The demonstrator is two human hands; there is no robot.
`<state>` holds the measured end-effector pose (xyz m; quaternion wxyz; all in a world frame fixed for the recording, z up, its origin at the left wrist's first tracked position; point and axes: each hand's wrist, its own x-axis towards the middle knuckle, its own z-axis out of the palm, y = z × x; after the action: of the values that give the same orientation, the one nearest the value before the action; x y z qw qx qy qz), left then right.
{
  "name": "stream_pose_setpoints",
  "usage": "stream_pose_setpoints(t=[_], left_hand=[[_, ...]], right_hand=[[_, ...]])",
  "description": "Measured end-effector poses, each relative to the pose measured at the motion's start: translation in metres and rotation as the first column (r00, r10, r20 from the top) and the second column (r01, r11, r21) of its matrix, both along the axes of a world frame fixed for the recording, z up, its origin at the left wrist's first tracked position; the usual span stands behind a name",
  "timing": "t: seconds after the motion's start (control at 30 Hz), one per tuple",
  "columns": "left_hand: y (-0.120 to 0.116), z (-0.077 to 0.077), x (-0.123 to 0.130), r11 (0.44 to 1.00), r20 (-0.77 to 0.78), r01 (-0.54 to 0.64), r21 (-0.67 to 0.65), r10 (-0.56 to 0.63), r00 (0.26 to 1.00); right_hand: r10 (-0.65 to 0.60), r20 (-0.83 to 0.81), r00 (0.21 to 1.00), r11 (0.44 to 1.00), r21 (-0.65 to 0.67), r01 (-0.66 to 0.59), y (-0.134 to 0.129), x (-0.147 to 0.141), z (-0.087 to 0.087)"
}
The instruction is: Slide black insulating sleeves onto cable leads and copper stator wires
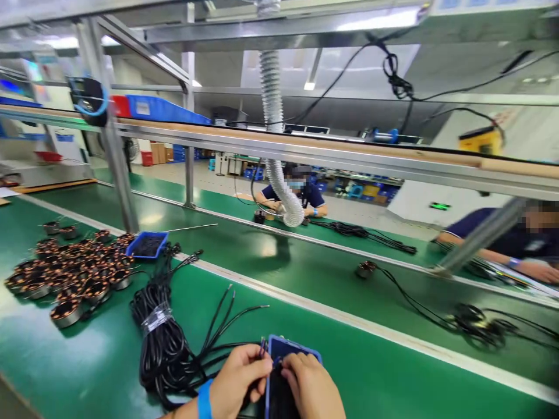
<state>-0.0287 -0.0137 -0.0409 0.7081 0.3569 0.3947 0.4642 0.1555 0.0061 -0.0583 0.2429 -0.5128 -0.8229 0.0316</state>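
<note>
Near the bottom centre, my left hand (pixel 242 375), with a blue band on the wrist, pinches the end of a thin dark wire. My right hand (pixel 312 384) is over a blue tray (pixel 294 344) of dark contents, its fingers closed at a small blue piece too small to make out. The fingertips of both hands are close together above the tray's left side. Left of my hands lies a bundle of black cables (pixel 163 349) tied with clear wrap, and several loose cable ends reach up beside it.
Many copper-wound coils (pixel 70 279) are piled at the left, next to a small blue tray (pixel 148 245). A single coil (pixel 365 269) with cables lies right of centre. Metal posts (pixel 117 174) and a white hose (pixel 273 99) stand ahead. Two people sit across the bench.
</note>
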Motion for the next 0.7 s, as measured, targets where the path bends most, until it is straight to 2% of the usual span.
stream_pose_setpoints(t=[0.07, 0.13, 0.2, 0.27, 0.33, 0.37, 0.5, 0.7], left_hand=[[-0.003, 0.006, 0.0, 1.0, -0.018, 0.029, 0.003, -0.029, 0.999], [-0.005, 0.01, 0.001, 0.999, -0.057, 0.037, -0.001, -0.037, 0.998], [-0.006, 0.012, 0.001, 1.0, -0.112, 0.029, -0.004, -0.029, 0.993], [-0.007, 0.01, 0.001, 1.0, -0.154, 0.027, -0.002, -0.027, 0.988], [-0.007, 0.007, 0.001, 0.999, -0.173, 0.041, 0.005, -0.04, 0.984], [-0.007, 0.005, 0.001, 0.999, -0.176, 0.049, 0.009, -0.046, 0.983], [-0.007, 0.003, 0.002, 0.998, -0.182, 0.068, 0.009, -0.065, 0.981], [-0.007, 0.008, 0.003, 0.997, -0.175, 0.075, -0.001, -0.074, 0.982]], right_hand=[[-0.037, -0.148, 0.988, 0.998, -0.046, 0.031, -0.005, 0.0, 0.005], [-0.05, -0.365, 0.93, 0.991, -0.132, 0.001, -0.01, -0.002, 0.013], [-0.097, -0.612, 0.785, 0.972, -0.229, -0.058, -0.016, -0.006, 0.021], [-0.173, -0.802, 0.572, 0.952, -0.285, -0.11, -0.022, -0.011, 0.028], [-0.21, -0.885, 0.415, 0.948, -0.288, -0.134, -0.027, -0.015, 0.034], [-0.21, -0.898, 0.387, 0.949, -0.283, -0.141, -0.029, -0.017, 0.036], [-0.175, -0.882, 0.437, 0.954, -0.262, -0.146, -0.032, -0.017, 0.039], [-0.137, -0.829, 0.543, 0.964, -0.238, -0.12, -0.032, -0.013, 0.037]])
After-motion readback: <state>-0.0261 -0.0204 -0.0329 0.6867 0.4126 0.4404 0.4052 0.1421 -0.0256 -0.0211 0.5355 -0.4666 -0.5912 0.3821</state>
